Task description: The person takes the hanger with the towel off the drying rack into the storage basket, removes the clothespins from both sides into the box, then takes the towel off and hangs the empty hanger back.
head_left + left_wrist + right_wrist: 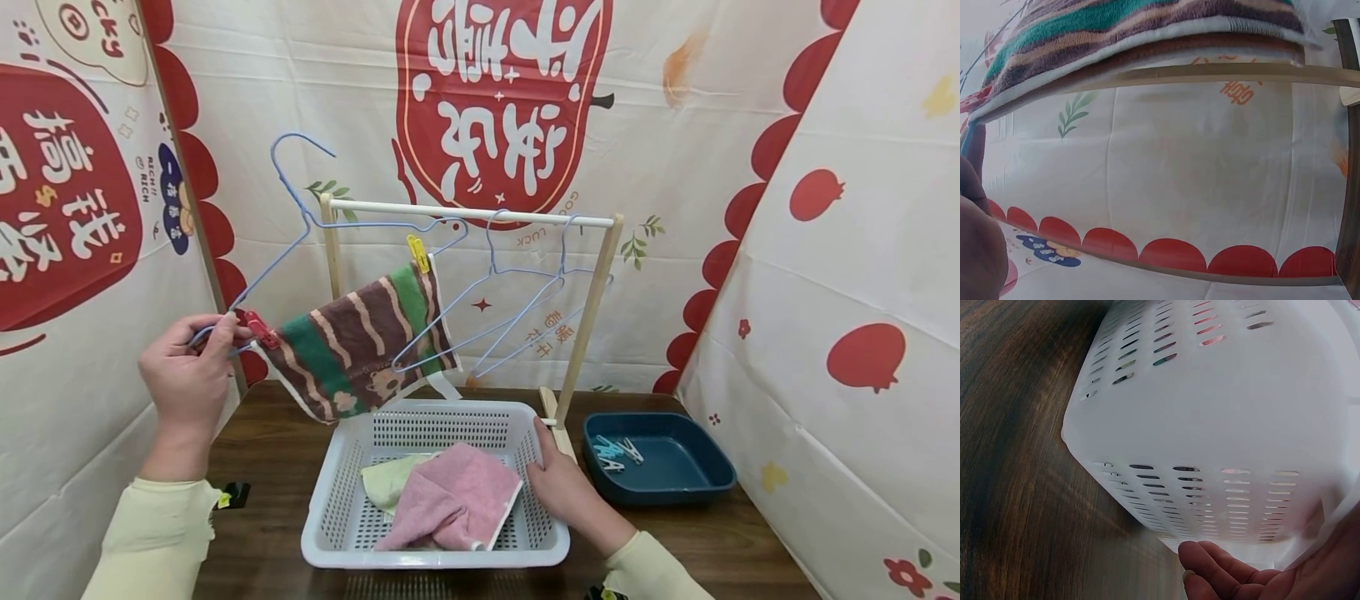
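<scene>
My left hand point(191, 367) pinches the lower left corner of a blue wire hanger point(296, 225), held up left of the rack. A brown and green striped towel point(360, 333) hangs from it, fixed by a red clothespin point(261, 329) beside my fingers and a yellow clothespin point(418, 253) farther right. In the left wrist view, the towel point(1129, 28) crosses the top. My right hand point(562, 483) grips the right rim of a white laundry basket point(435, 560). Its fingers point(1222, 569) lie against the outer wall in the right wrist view. A pink towel point(457, 492) and a pale green cloth point(393, 482) lie inside.
Behind the basket stands a wooden rack with a white rod point(472, 213), where two more blue hangers point(491, 271) hang. A dark blue tray point(660, 492) with several clothespins point(611, 450) sits right on the wooden table point(266, 475). Printed cloth walls point(862, 275) surround the table.
</scene>
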`<action>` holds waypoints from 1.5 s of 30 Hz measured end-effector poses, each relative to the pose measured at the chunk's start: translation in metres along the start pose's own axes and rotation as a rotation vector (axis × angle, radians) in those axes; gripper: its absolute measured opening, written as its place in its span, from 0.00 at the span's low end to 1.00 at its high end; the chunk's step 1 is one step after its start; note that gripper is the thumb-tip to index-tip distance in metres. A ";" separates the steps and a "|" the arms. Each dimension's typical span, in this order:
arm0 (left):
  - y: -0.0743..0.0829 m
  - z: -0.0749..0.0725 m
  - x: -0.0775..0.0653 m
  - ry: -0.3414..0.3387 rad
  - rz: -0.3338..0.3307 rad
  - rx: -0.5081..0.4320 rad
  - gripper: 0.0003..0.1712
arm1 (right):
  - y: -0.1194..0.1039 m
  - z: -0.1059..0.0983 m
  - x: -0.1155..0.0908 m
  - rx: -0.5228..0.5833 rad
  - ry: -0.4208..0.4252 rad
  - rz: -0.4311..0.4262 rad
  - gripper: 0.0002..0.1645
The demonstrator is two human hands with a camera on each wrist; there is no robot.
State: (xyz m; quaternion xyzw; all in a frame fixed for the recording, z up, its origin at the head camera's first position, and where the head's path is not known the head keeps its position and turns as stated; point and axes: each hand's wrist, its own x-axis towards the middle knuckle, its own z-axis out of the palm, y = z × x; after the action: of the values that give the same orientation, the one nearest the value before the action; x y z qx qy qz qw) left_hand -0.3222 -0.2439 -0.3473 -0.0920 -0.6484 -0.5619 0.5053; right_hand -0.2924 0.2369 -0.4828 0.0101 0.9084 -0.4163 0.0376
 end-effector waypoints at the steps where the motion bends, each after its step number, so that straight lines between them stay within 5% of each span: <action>1: 0.001 -0.001 0.000 0.003 -0.004 0.005 0.11 | 0.000 0.000 0.001 0.006 -0.003 0.002 0.47; 9: 0.001 -0.012 0.003 0.052 -0.048 -0.020 0.13 | 0.033 0.006 0.022 0.022 -0.023 -0.076 0.48; 16: -0.008 -0.022 0.010 0.040 -0.142 -0.313 0.15 | 0.000 0.000 0.001 -0.011 0.004 0.003 0.46; 23: -0.006 -0.026 0.012 -0.109 -0.192 -0.520 0.08 | -0.002 -0.002 0.000 -0.004 -0.001 0.007 0.46; 28: -0.006 -0.026 0.009 -0.217 -0.207 -0.563 0.02 | -0.002 -0.001 0.001 -0.003 -0.001 0.011 0.47; 36: -0.010 -0.027 0.007 -0.431 -0.162 -0.614 0.09 | -0.002 -0.001 0.002 -0.009 -0.002 0.017 0.46; 40: -0.011 -0.028 0.006 -0.477 -0.162 -0.614 0.11 | -0.001 -0.001 0.003 -0.015 -0.001 0.024 0.47; 45: -0.007 -0.026 0.004 -0.457 -0.217 -0.552 0.10 | -0.001 -0.001 0.003 -0.024 -0.001 0.033 0.46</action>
State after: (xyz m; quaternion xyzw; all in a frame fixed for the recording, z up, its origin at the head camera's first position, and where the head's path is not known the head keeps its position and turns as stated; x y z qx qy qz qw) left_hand -0.3147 -0.2690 -0.3526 -0.2788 -0.5743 -0.7309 0.2414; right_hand -0.2957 0.2367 -0.4820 0.0243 0.9130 -0.4048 0.0452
